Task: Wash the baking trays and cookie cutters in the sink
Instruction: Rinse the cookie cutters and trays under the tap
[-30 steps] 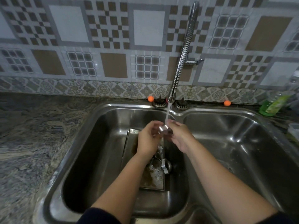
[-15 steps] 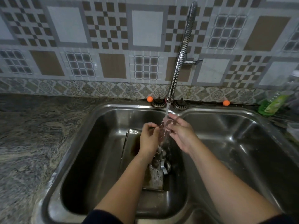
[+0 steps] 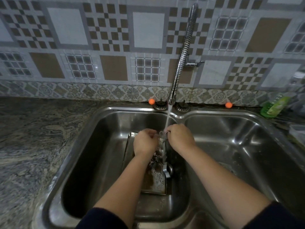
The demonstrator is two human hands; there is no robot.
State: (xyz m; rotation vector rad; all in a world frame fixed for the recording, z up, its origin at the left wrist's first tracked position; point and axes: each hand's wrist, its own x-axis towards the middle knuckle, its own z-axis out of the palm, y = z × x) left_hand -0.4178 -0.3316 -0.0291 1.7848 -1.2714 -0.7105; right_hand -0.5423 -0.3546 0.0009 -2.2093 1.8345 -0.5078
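Over the left basin of the steel sink [image 3: 92, 146], my left hand [image 3: 145, 142] and my right hand [image 3: 179, 138] both grip a small metal cookie cutter [image 3: 162, 134] under the running water from the spring faucet [image 3: 183, 53]. Most of the cutter is hidden by my fingers. Below my hands a dirty baking tray [image 3: 155, 182] lies in the basin with brown water and foam on it. More metal cookie cutters [image 3: 167, 171] rest on the tray near its right edge.
The right basin [image 3: 239, 146] holds nothing large. A green dish-soap bottle [image 3: 273, 106] lies at the back right of the counter. Two strainer plugs [image 3: 171, 106] sit behind the sink divider. A grey granite counter [image 3: 33, 138] stretches to the left.
Both hands have dropped slightly and closed in over the cutter, turning it under the stream; it was more exposed between my fingertips half a second ago.
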